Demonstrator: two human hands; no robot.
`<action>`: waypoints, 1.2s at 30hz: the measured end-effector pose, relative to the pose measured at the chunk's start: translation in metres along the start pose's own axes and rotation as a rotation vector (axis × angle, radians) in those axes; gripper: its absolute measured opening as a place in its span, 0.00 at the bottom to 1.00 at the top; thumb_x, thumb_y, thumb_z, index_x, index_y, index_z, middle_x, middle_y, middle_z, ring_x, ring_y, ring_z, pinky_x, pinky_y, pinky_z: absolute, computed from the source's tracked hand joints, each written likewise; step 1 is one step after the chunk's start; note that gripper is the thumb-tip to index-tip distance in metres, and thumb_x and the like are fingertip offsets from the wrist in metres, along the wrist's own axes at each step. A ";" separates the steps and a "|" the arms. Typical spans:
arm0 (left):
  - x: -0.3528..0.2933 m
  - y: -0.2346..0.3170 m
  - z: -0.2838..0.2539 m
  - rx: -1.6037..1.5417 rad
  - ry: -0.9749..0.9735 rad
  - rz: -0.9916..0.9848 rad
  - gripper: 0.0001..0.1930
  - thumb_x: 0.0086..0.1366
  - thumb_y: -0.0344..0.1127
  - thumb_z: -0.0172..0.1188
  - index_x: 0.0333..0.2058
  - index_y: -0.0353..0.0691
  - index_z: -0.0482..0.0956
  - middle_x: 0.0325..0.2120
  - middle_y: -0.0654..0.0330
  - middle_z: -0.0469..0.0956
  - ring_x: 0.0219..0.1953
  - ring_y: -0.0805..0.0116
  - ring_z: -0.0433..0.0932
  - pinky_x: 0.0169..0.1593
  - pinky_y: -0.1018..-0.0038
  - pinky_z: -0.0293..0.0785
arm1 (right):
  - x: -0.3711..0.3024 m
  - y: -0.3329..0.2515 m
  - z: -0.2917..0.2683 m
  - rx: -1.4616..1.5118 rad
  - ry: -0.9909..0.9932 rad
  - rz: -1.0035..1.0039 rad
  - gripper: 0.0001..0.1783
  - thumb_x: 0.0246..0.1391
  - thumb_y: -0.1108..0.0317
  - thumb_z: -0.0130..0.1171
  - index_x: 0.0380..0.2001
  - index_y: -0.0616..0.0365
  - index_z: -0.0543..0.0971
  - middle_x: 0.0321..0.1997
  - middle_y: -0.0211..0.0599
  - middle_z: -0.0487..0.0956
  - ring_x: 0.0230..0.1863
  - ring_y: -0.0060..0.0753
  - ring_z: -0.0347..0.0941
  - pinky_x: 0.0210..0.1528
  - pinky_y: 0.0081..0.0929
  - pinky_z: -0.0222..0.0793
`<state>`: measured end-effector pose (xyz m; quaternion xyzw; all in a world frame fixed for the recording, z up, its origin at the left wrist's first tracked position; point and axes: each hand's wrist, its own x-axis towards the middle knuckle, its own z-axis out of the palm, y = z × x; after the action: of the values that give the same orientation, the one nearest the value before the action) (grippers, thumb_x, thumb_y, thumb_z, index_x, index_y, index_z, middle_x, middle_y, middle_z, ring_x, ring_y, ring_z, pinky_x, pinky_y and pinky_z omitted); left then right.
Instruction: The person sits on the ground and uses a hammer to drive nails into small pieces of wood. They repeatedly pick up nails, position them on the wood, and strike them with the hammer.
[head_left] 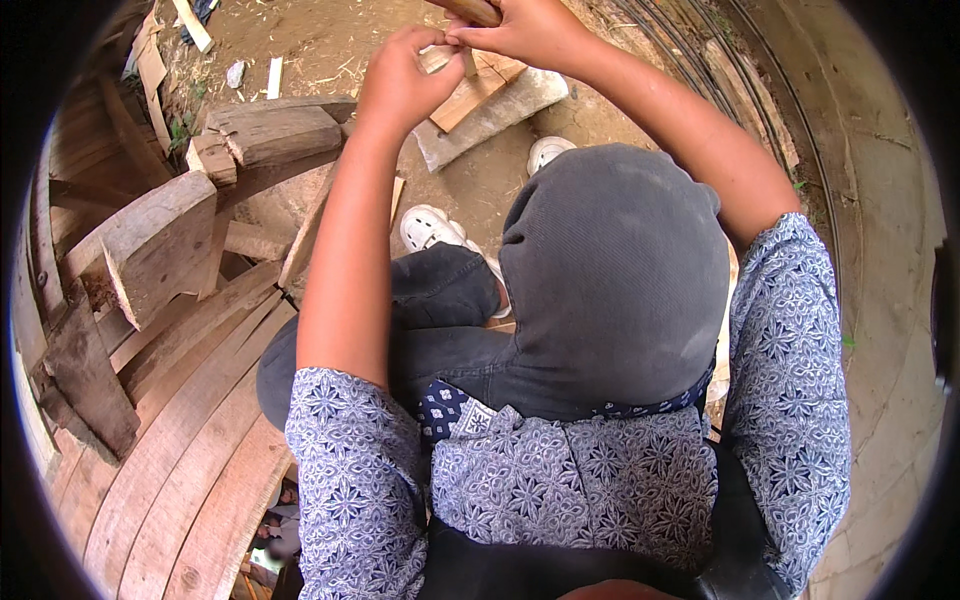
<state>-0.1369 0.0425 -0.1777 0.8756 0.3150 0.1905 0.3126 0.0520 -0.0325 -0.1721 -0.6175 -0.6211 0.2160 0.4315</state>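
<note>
Working position of a seated person, viewed from above. The right hand [525, 35] is closed around a wooden handle [478, 12], whose far end runs past the upper edge of the view. The left hand [412, 82] is curled, thumb and fingers brought toward each other beside the right fingertips; a slim strip [468, 62] of wood shows at the thumb tip, but whether it is pinched there cannot be told.

The block [480, 92] lies on a pale slab [495, 122], directly below the hands. The slab presumably serves as a firm base, lifting the block off the loose dirt [320, 55]; its place beyond the feet would suit outstretched arms. The closeness of the two hands suggests that both attend to one spot above the block.

Pose: the left forearm runs nearly straight forward, its wrist bent so that the fingers turn inward to the right. The right forearm slants across from the outer side, the elbow set wide of the raised right knee [625, 270]. Both sleeves end near the elbow, leaving the forearms bare. A white shoe [430, 228] stands nearer the body than the slab. At left, rough timber [270, 132] and curved planks [175, 470] flank the seat; dark rods [690, 50] lie at upper right.
</note>
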 end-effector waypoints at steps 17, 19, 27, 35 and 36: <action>0.005 -0.005 -0.001 0.018 -0.045 0.008 0.19 0.53 0.40 0.70 0.42 0.37 0.86 0.42 0.50 0.83 0.47 0.48 0.82 0.53 0.60 0.76 | 0.010 -0.006 -0.010 -0.056 -0.050 0.019 0.14 0.44 0.62 0.73 0.31 0.59 0.81 0.28 0.50 0.80 0.32 0.52 0.78 0.35 0.42 0.72; 0.006 -0.001 -0.002 0.021 -0.058 0.010 0.19 0.52 0.40 0.70 0.41 0.36 0.86 0.42 0.49 0.83 0.47 0.48 0.82 0.53 0.60 0.76 | 0.011 -0.007 -0.010 -0.047 -0.057 0.021 0.14 0.45 0.62 0.72 0.32 0.58 0.81 0.29 0.50 0.80 0.32 0.52 0.79 0.35 0.42 0.72; 0.011 -0.002 -0.001 -0.065 -0.089 -0.089 0.18 0.55 0.38 0.63 0.43 0.34 0.86 0.41 0.46 0.85 0.47 0.50 0.84 0.53 0.63 0.76 | 0.013 -0.010 -0.011 -0.028 -0.090 -0.004 0.13 0.45 0.64 0.71 0.33 0.57 0.82 0.30 0.49 0.81 0.34 0.53 0.80 0.37 0.42 0.73; 0.013 -0.016 -0.003 -0.216 -0.157 -0.159 0.19 0.57 0.34 0.54 0.44 0.34 0.85 0.39 0.44 0.85 0.46 0.52 0.84 0.53 0.64 0.76 | 0.016 -0.010 -0.010 -0.066 -0.100 -0.011 0.11 0.46 0.65 0.70 0.31 0.57 0.81 0.28 0.50 0.80 0.33 0.53 0.79 0.36 0.43 0.72; 0.011 -0.006 -0.007 -0.234 -0.167 -0.190 0.20 0.56 0.29 0.49 0.44 0.33 0.85 0.39 0.43 0.85 0.46 0.53 0.84 0.54 0.64 0.75 | 0.016 -0.009 -0.011 -0.062 -0.107 0.005 0.11 0.45 0.65 0.70 0.31 0.57 0.81 0.28 0.50 0.80 0.32 0.53 0.79 0.36 0.43 0.72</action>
<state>-0.1352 0.0566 -0.1752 0.8124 0.3449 0.1219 0.4541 0.0576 -0.0219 -0.1546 -0.6195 -0.6483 0.2305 0.3778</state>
